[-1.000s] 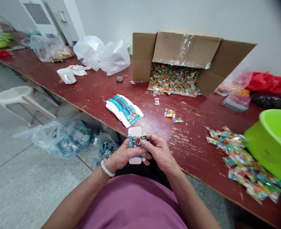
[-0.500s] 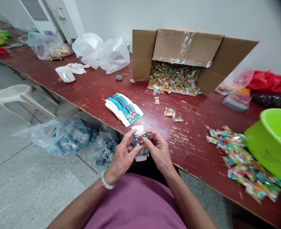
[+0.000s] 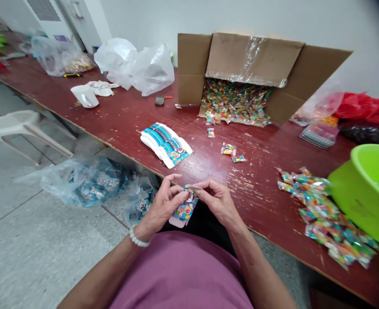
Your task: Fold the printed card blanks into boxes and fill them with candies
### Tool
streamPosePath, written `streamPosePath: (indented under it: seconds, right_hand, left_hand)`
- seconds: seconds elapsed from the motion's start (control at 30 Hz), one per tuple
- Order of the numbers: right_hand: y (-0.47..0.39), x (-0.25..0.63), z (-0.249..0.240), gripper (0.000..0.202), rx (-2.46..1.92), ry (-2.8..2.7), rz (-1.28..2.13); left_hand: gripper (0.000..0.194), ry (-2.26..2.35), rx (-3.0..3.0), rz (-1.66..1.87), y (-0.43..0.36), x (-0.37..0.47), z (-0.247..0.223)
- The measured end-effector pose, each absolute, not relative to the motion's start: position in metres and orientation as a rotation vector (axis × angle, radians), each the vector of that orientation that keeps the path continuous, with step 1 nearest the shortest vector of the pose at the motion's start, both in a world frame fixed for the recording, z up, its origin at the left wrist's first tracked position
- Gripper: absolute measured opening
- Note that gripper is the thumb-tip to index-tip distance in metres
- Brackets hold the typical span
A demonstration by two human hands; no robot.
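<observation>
A small printed blue carton (image 3: 185, 209) is held over my lap at the table's front edge, tilted, with a pale flap sticking out at its lower end. My left hand (image 3: 163, 204) grips it from the left, thumb on its face. My right hand (image 3: 218, 201) pinches the flap at its upper end between thumb and fingers; that flap is now bent over. Just beyond my hands lies a fanned stack of flat blue-and-white cartons (image 3: 166, 145). A few wrapped candies (image 3: 228, 149) rest to the right of the stack.
An open cardboard box (image 3: 254, 60) spills wrapped candies at the back. To the right, a candy pile (image 3: 324, 214) lies beside a green basin (image 3: 363, 193). A white mug (image 3: 85, 96) and plastic bags (image 3: 138, 64) are at the left. Bags of filled cartons (image 3: 93, 182) sit below; a white stool (image 3: 19, 122) stands beyond.
The carton has tilted and moved slightly down. My right hand has shifted from its face to the upper flap, which stood up and is now folded over.
</observation>
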State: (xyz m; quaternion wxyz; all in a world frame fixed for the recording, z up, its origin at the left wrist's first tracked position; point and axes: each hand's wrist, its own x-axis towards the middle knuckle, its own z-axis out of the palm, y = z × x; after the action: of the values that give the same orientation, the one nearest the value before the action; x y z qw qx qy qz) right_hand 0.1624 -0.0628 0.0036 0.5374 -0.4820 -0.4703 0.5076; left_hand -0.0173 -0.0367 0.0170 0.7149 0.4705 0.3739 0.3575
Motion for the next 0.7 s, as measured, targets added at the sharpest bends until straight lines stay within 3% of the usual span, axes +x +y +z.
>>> streamPosePath:
  seconds: [0.2,0.7]
  right_hand:
    - [-0.067,0.160,0.010,0.019,-1.231,-1.415,0.934]
    - [-0.059,0.160,0.011,0.025,-1.297,-1.188,1.235]
  left_hand:
    - [0.057,0.681,0.616,0.397,-0.037,-0.014,0.009]
    - [0.064,0.915,0.810,0.557,-0.045,0.003,0.004]
